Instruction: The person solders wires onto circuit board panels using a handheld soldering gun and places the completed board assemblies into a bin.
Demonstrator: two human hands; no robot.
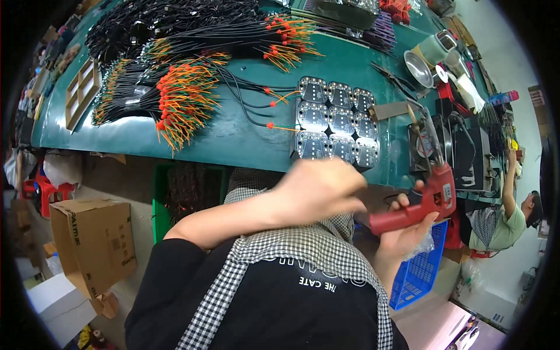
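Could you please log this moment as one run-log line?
right hand: grips red soldering gun | left hand: blurred, at panel of circuit boards | green bench: wire bundles

Left hand [318,189]: motion blur is smearing it, so the fingers and anything in their grasp are not showing. Right hand [408,230]: the red plastic pistol-shaped soldering gun [423,204] is covering its palm and most fingers. Grey panel of small circuit boards [338,122]: the blurred hand is overlapping its edge at 6 o'clock; components are reading too small to tell. Bundles of black cables with orange tips [175,99]: the dark fisheye rim is cutting them off at 11 o'clock.
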